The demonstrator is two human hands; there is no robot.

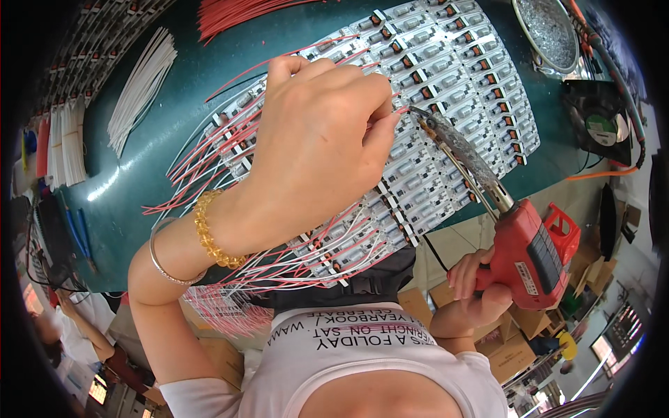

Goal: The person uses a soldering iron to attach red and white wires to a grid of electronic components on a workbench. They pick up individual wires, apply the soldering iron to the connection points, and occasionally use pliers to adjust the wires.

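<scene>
Above rows of small white circuit boards (481, 87), my left hand (320, 132) is closed in a pinch on a thin red wire (403, 110). The dark tip of a red soldering gun (531, 268) comes close to that wire's end; whether they touch is hard to tell. My right hand (477, 289) grips the soldering gun by its handle, at the right of the boards. Many red and white wires (334, 261) trail from the boards' left side and near edge. My left hand hides part of the boards.
Loose white wires (143, 87) and a bundle of red wires (240, 15) lie on the green table (202, 76). A round metal dish (514, 7) and a black fan (592, 115) are at the far right. More boards (104, 42) stand far left. Another person's arm (90, 324) shows lower left.
</scene>
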